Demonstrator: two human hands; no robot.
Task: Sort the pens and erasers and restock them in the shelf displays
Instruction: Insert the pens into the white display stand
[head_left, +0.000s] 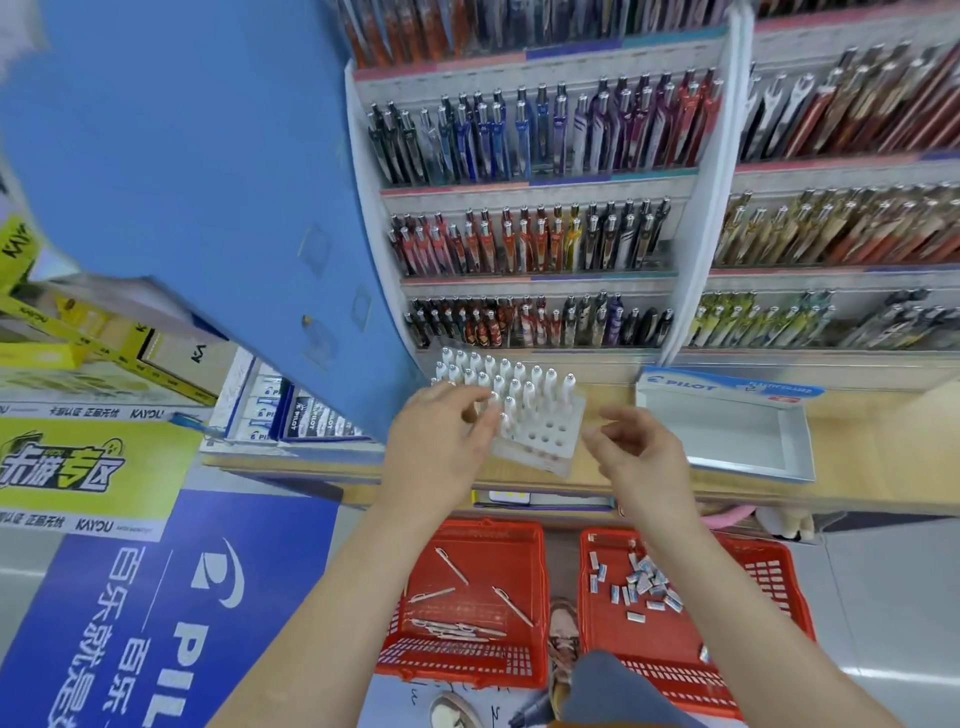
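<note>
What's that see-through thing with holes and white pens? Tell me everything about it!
It is a clear plastic holder with rows of round holes, sitting on the wooden ledge. White pens stand upright in the back rows; the front holes are empty. The left hand touches its left side; the right hand is close but not touching.

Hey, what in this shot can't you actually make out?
Head view only:
Whether the left hand pinches one of the white pens: its fingers cover that corner of the pen stand.
Print on the erasers in the right basket: too small.
The top shelf pens: cut off by the upper edge.
</note>
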